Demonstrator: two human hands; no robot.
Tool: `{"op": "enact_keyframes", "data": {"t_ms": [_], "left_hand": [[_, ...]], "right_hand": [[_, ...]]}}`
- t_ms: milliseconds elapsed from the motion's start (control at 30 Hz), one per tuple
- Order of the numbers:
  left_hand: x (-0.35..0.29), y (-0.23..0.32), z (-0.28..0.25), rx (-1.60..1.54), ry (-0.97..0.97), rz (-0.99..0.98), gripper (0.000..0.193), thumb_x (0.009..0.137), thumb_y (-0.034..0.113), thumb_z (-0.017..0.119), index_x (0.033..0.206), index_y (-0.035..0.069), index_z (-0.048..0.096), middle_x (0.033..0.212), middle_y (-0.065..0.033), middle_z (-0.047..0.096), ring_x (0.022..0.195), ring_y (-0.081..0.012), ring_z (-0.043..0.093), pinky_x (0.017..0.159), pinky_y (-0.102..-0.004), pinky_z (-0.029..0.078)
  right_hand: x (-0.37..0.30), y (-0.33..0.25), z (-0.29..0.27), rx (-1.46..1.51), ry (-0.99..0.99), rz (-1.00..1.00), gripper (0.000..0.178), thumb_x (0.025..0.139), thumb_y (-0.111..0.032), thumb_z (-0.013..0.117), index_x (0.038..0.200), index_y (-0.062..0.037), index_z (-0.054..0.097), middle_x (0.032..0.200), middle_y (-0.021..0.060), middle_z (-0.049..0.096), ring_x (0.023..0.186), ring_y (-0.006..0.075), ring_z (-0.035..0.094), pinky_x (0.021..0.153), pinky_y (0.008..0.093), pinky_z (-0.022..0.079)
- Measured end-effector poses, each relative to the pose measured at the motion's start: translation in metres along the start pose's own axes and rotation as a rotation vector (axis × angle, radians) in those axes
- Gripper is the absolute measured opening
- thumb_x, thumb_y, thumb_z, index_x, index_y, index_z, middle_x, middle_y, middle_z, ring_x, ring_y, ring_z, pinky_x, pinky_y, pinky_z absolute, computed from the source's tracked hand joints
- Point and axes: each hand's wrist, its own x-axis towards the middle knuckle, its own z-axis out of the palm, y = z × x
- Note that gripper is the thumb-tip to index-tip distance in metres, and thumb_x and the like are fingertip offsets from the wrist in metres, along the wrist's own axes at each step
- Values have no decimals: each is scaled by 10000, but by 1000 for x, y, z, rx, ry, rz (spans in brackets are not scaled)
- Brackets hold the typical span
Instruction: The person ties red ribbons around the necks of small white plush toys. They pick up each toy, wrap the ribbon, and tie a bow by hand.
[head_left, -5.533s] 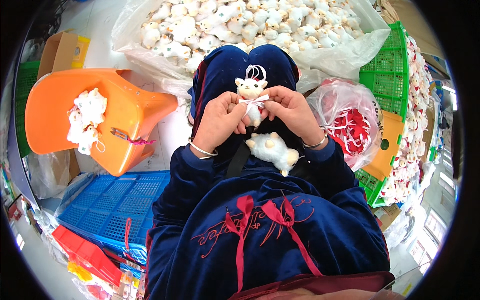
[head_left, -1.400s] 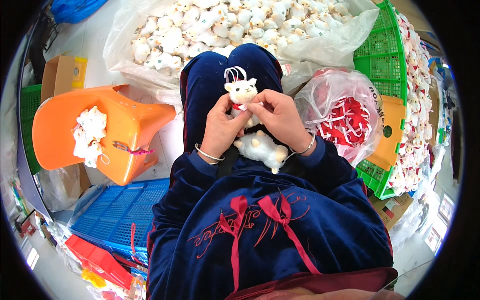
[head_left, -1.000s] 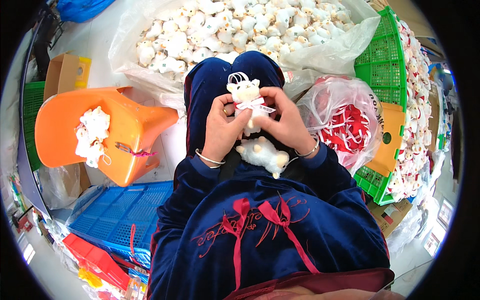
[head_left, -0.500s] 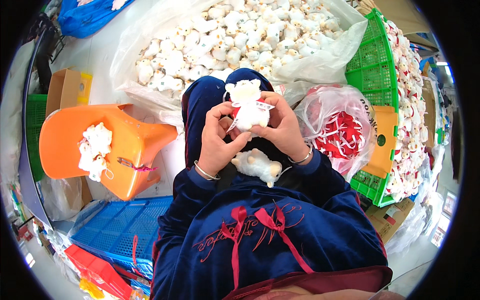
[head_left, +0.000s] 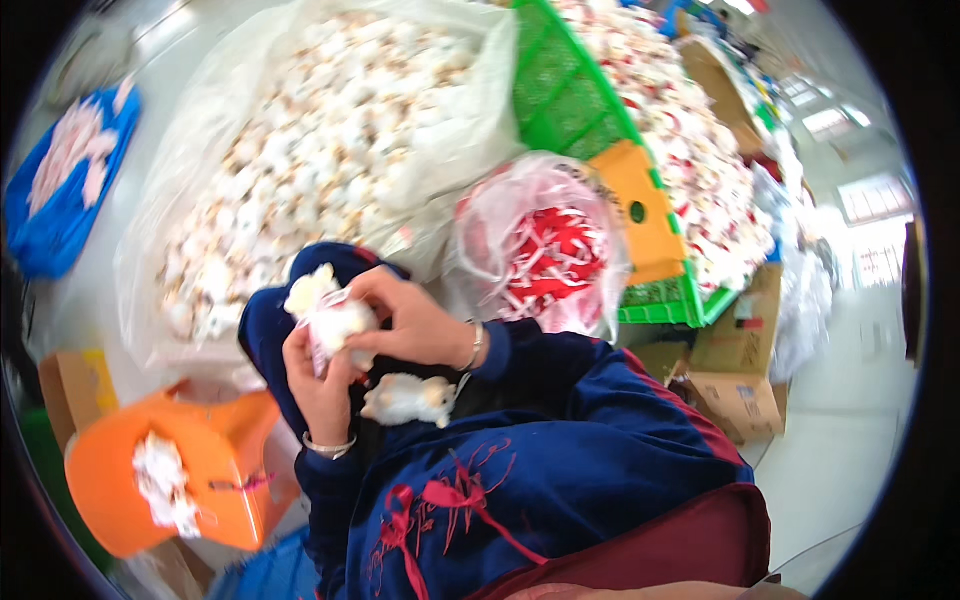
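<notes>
Over my knees I hold a small white plush toy (head_left: 347,322) with a ribbon round it, its head pointing away from me. My left hand (head_left: 318,388) grips its lower left side. From the right, my right hand (head_left: 415,325) has its fingers and thumb closed on the toy's body. On my lap just below lies a second white plush toy (head_left: 410,400) with tan patches and a thin loop at one end; neither hand touches it. Motion blurs the picture, so the ribbon's details are hard to make out.
A clear plastic sheet (head_left: 150,270) holds a heap of white plush toys ahead. To the right, a plastic bag (head_left: 475,235) contains red pieces with white ribbons, beside a green crate (head_left: 565,85) and dressed toys. An orange chair (head_left: 105,480) bearing toys and a small tool stands left.
The view has swung right, shifting my lap and hands to the left in the picture. Both hands still hold the toy, which is now tilted. The second toy stays on my lap.
</notes>
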Motion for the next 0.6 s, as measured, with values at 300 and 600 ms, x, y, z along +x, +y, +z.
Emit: {"op": "enact_keyframes", "data": {"t_ms": [300, 600], "left_hand": [[9, 0, 6, 109, -219, -59, 312, 987, 14, 596, 1295, 3, 544, 1027, -42, 669, 714, -55, 590, 593, -185, 461], [13, -8, -36, 146, -193, -50, 177, 1064, 143, 550, 1159, 30, 648, 1056, -27, 709, 753, -43, 619, 631, -168, 443]], "right_hand": [[-17, 24, -66, 288, 230, 154, 590, 882, -197, 811, 1363, -26, 516, 1238, 94, 648, 1113, 176, 646, 968, 348, 534], [-41, -63, -231, 675, 540, -349, 438, 1053, -380, 563, 1321, -34, 572, 1248, 132, 682, 1151, 284, 679, 920, 416, 579]]}}
